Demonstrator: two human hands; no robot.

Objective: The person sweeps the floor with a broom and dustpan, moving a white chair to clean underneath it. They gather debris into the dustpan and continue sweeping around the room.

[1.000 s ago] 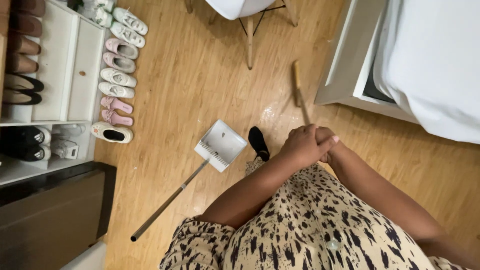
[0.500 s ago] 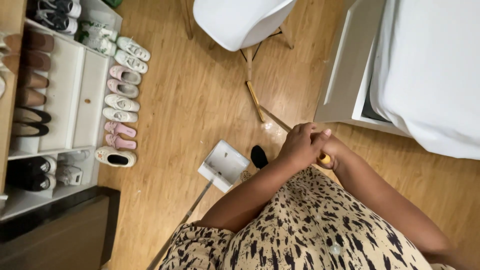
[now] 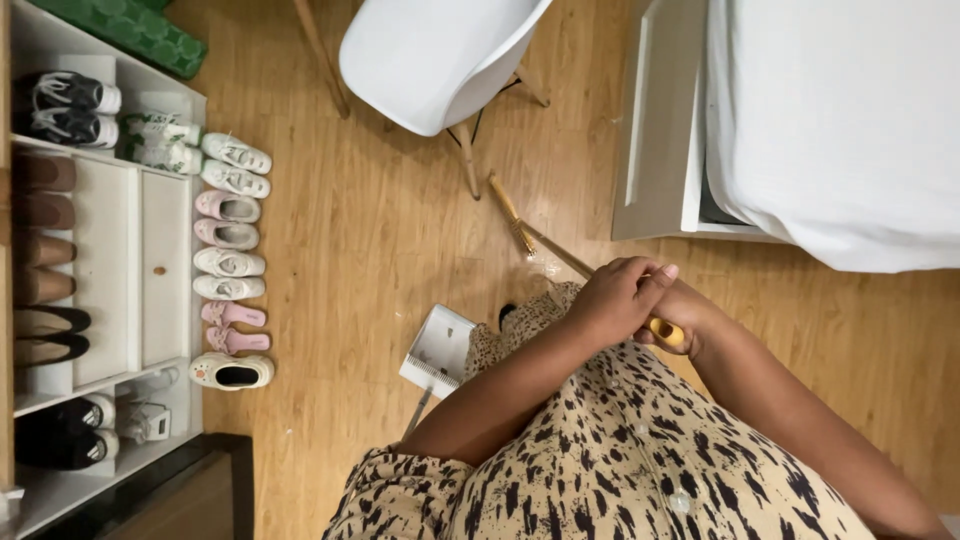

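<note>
Both hands gripping broom handle (image 3: 560, 252) at chest: left hand (image 3: 622, 298) wrapping on top, right hand (image 3: 690, 325) closing on yellow end below, giving sweep leverage. Bristles (image 3: 510, 210) lying on floor at 11 o'clock, near chair leg (image 3: 468, 160). White dustpan (image 3: 438, 350) sitting at 9 o'clock.

The floor (image 3: 400, 250) filling the middle of the frame looks like warm wood laminate, smooth with a soft sheen, and the chair (image 3: 440, 55) at the top centre has a glossy white moulded plastic seat on pale wooden legs. The broom (image 3: 540, 240) right of centre has a light wood or bamboo handle and coarse straw bristles, while the dustpan (image 3: 440, 350) below it looks like matt white plastic. The bed cover (image 3: 840, 120) at the upper right is matt white cloth, and the dress (image 3: 620, 460) along the bottom is soft printed fabric.
</note>
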